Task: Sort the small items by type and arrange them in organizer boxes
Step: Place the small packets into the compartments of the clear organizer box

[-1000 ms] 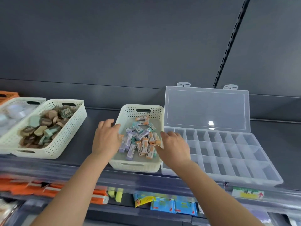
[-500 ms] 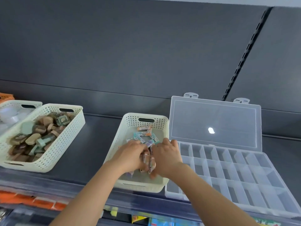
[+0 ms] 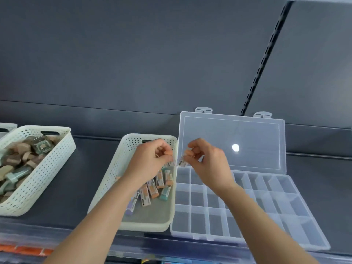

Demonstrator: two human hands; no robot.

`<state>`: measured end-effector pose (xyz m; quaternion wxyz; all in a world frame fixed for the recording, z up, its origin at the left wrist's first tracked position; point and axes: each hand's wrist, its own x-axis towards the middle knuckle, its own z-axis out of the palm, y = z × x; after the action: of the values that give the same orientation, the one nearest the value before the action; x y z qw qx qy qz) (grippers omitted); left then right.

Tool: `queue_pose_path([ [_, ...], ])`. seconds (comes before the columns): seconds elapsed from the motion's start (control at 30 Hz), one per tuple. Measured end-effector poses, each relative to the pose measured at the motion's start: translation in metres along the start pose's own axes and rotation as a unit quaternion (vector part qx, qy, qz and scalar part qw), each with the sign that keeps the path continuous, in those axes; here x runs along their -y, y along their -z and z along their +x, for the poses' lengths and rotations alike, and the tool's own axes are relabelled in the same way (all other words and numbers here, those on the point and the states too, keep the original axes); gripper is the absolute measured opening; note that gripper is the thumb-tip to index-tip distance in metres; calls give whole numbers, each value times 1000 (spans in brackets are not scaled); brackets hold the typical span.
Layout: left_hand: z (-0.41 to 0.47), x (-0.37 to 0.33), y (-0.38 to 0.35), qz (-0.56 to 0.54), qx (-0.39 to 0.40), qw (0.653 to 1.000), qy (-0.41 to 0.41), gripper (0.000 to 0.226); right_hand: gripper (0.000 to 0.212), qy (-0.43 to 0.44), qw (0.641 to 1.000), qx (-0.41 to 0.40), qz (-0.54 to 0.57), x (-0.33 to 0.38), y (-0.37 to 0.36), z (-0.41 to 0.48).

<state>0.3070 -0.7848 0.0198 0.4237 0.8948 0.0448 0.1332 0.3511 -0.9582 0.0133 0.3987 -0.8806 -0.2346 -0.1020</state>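
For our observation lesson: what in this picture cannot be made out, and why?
Head view:
- Left hand: whether it holds anything; its curled fingers hide that.
- Small item pinched by right hand: print blurred.
- Far-left basket: cut by left edge.
- Lower-shelf goods: blurred.

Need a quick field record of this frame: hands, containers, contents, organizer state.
left hand: fingers curled, over the middle basket; what it holds is unclear
right hand: pinches one small block above the organizer box's back left corner
middle basket contents: loose blocks in orange, teal and purple
organizer box: lid open, visible compartments empty
left basket: brown and green items
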Motion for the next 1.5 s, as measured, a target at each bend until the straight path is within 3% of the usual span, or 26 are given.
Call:
queue_pose_path([
  [0.17, 15, -20, -38, 117, 51, 990, -68, 6, 6, -28, 997, 45, -59, -35, 24, 0],
  [0.3, 18, -15, -55, 278, 87, 949, -124, 8, 8, -13, 992, 93, -82, -51, 16, -8],
  [0.43, 15, -8, -64, 358, 95, 919, -130, 11, 6, 22, 990, 99, -100, -61, 3, -13],
  [0.67, 13, -8, -67, 401, 73, 902, -140, 15, 9, 69, 983, 76, -153, -68, -11, -12],
  [0.87, 13, -10, -65, 442, 81, 885, -125, 17, 10, 60, 980, 113, -151, -68, -7, -9],
  [1.07, 14, -10, -57, 417, 81, 897, -119, 26, 17, 63, 982, 98, -150, -61, -5, -8],
  [1.17, 14, -8, -33, 333, 62, 935, -102, 25, 20, 84, 983, 96, -129, -45, -4, -2],
  [1.27, 11, 12, 3, 279, 34, 959, -28, 15, 19, 123, 982, 103, -96, -18, -12, 3],
  [1.37, 1, 36, 32, 358, 96, 925, 78, 21, 20, 182, 968, 137, -101, 8, -29, 4],
  [1.43, -9, 47, 38, 395, 164, 896, 121, 31, 25, 203, 942, 201, -175, 20, -41, 7],
  [1.5, -19, 52, 36, 379, 190, 895, 140, 38, 28, 216, 908, 249, -259, 28, -53, 11],
])
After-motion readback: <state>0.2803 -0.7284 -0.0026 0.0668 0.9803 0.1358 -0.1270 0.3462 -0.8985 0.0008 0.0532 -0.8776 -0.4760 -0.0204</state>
